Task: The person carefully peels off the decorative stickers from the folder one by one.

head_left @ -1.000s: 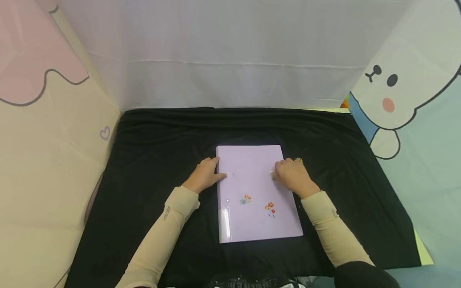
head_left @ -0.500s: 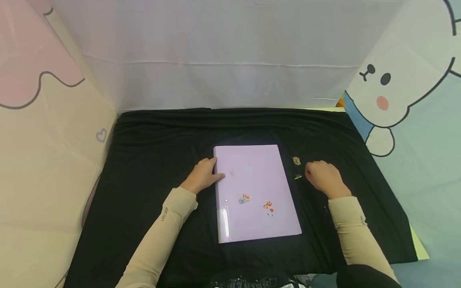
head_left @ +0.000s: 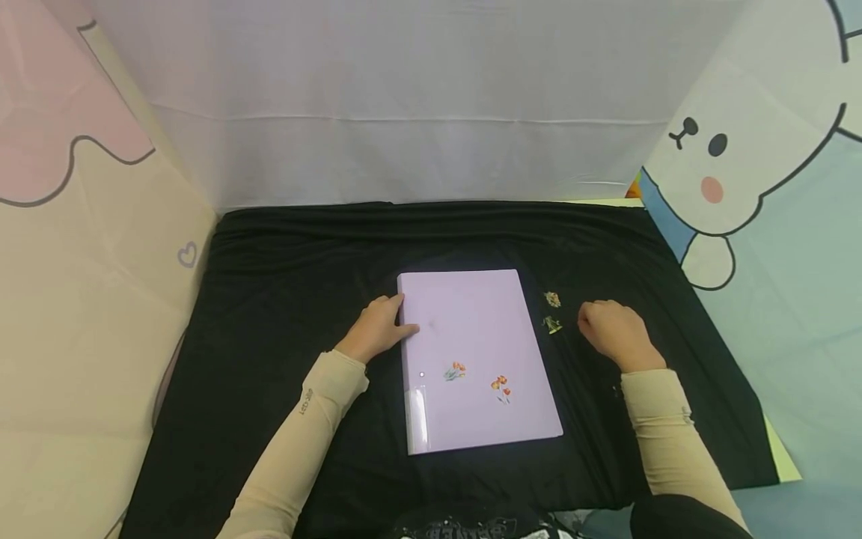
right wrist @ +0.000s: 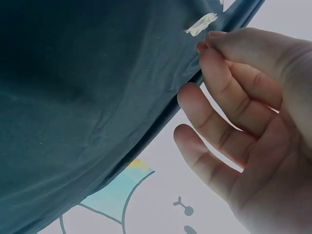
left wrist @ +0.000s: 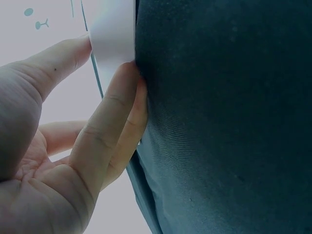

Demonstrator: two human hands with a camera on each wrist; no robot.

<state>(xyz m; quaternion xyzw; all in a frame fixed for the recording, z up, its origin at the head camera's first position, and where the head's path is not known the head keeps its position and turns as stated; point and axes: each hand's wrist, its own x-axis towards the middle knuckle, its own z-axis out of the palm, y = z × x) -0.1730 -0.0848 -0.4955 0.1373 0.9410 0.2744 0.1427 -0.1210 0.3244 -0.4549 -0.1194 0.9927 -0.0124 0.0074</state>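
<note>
A lilac ring binder (head_left: 478, 337) lies closed on a black cloth, with two small orange flower designs on the lower half of its cover. My left hand (head_left: 375, 328) rests at its spine, thumb on the cover's edge and straight fingers along the side; the left wrist view shows the spine (left wrist: 114, 39) between them. My right hand (head_left: 614, 333) is apart from the binder, fingers loosely bent, nothing visible in them. Just left of it lies a small yellow-green flat piece (head_left: 552, 325), apart from the fingertips. A similar floral piece (head_left: 552, 299) lies behind it.
The black cloth (head_left: 303, 277) covers the table, with some wrinkles. Printed fabric walls (head_left: 431, 157) stand close behind and on both sides. A clear label holder (head_left: 417, 419) sits at the near end of the binder's spine.
My right hand has moved off the binder's right edge to the right. A small piece it held over the cover now lies on the cloth, let go. My left hand stays at the spine.
</note>
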